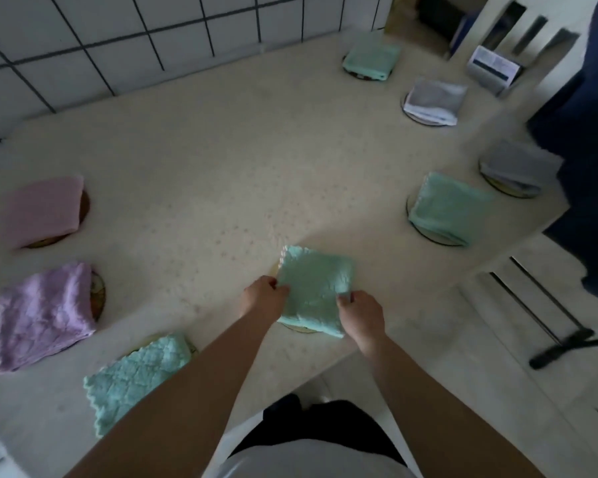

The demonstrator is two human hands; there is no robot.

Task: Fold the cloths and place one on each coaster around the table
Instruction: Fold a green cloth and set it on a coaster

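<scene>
A folded mint-green cloth [314,288] lies over a coaster [299,328] near the table's front edge. My left hand [263,298] pinches its left edge and my right hand [361,313] pinches its near right corner. Folded cloths rest on coasters round the table: pink [40,210], purple [44,313], mint [137,374] at the left, mint [446,208], grey [518,167], pale grey [434,98] and mint [372,60] at the right and back.
The cream table [221,150] stands against a white tiled wall [118,32]. A dark blue object [587,132] hangs beyond the right edge. A small card box [494,67] sits at the back right. A black pole [560,346] lies on the floor.
</scene>
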